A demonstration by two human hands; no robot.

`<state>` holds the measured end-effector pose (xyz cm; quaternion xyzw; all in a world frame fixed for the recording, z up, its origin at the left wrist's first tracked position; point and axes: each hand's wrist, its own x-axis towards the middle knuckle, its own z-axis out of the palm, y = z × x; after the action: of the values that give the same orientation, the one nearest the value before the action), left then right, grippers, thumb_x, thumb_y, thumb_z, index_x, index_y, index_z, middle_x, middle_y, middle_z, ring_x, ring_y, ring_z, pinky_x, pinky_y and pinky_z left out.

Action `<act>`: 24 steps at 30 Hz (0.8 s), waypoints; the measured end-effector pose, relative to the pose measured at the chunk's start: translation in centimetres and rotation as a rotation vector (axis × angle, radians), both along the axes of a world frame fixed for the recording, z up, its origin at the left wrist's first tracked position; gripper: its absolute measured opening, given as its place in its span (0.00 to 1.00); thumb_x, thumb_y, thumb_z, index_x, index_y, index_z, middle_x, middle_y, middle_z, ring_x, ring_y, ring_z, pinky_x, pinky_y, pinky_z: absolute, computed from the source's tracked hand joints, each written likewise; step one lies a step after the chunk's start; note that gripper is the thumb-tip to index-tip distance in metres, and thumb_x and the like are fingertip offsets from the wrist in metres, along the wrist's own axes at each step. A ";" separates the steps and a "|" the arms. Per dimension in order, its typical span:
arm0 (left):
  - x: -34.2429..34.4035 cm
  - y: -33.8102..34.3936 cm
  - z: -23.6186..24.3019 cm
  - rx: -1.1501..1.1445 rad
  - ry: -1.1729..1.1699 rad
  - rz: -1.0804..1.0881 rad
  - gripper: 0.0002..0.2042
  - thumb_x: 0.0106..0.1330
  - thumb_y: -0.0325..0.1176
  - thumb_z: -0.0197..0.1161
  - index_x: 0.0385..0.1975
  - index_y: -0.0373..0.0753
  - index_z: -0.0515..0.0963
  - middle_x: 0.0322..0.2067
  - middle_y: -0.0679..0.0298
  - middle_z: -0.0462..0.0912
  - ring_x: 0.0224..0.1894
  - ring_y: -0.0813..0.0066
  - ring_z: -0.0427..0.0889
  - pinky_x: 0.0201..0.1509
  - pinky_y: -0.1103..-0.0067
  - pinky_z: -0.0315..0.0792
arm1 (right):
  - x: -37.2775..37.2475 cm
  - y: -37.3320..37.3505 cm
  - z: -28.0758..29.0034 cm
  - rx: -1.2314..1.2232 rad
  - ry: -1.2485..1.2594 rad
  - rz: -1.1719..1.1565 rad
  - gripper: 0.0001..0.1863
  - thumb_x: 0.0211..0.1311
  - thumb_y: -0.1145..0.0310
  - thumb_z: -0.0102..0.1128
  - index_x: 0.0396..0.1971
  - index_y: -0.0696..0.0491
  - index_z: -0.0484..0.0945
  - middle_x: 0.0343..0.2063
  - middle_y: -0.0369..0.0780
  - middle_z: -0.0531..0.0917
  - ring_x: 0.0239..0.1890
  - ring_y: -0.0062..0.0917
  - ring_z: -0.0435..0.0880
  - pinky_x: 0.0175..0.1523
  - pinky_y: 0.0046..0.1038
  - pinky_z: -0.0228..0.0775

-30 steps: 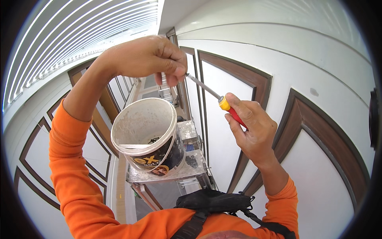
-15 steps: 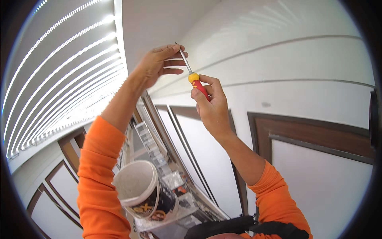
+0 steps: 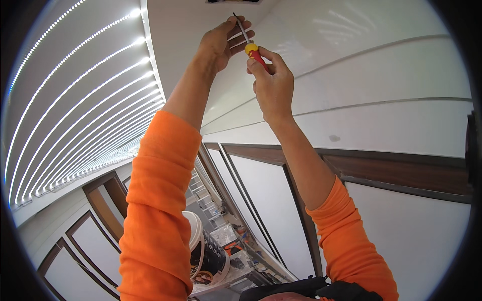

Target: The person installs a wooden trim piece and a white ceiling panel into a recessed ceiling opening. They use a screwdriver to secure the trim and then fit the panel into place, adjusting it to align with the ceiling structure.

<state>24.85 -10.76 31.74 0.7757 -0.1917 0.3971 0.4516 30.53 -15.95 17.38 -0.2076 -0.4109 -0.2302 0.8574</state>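
Note:
A screwdriver [image 3: 255,53] with a red and yellow handle and a metal shaft points up toward the ceiling. My right hand [image 3: 273,85] grips its handle between thumb and fingers. Near the dark tip, my left hand [image 3: 219,44] pinches the shaft end with thumb and forefinger, its other fingers loosely spread behind. Whether a small screw sits at the tip is too small to tell. Above both hands, at the top edge, a dark cut-out [image 3: 233,1] opens in the pale ceiling.
A white-rimmed bucket [image 3: 211,258] with a dark label stands below on a cluttered platform [image 3: 236,278], partly behind my left sleeve. Beyond it is a ladder [image 3: 202,193]. Rows of lit strips [image 3: 95,95] line the ceiling at left; brown-framed white panels [image 3: 266,185] run along the right wall.
Both hands have risen and shifted slightly right with the screwdriver. The view has tilted up, bringing the ceiling cut-out into sight, and my left sleeve now covers much of the bucket.

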 end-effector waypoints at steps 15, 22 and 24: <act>0.3 0.2 1.1 -0.012 -0.002 0.057 0.15 0.82 0.39 0.48 0.53 0.36 0.76 0.51 0.58 0.85 0.52 0.59 0.85 0.62 0.67 0.79 | 0.0 -0.4 0.6 -0.068 0.059 -0.069 0.20 0.65 0.62 0.65 0.53 0.55 0.82 0.36 0.45 0.87 0.33 0.27 0.86 0.43 0.30 0.77; -3.7 -2.2 0.0 0.491 -0.136 0.858 0.19 0.76 0.42 0.57 0.58 0.36 0.76 0.55 0.58 0.83 0.55 0.65 0.83 0.62 0.70 0.75 | -0.3 -0.2 0.6 -0.037 0.032 -0.229 0.20 0.64 0.64 0.65 0.54 0.56 0.81 0.34 0.43 0.86 0.31 0.24 0.81 0.41 0.27 0.74; -4.2 -2.7 -0.2 0.813 -0.492 1.008 0.20 0.74 0.42 0.59 0.58 0.35 0.77 0.56 0.57 0.82 0.56 0.66 0.82 0.62 0.70 0.74 | -0.2 -0.2 0.7 -0.032 0.041 -0.262 0.20 0.64 0.65 0.65 0.53 0.56 0.82 0.35 0.44 0.86 0.32 0.25 0.82 0.42 0.27 0.75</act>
<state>20.60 -13.49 31.52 0.7653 -0.0383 0.6193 -0.1712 30.31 -16.13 18.08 -0.2778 -0.3663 -0.3294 0.8247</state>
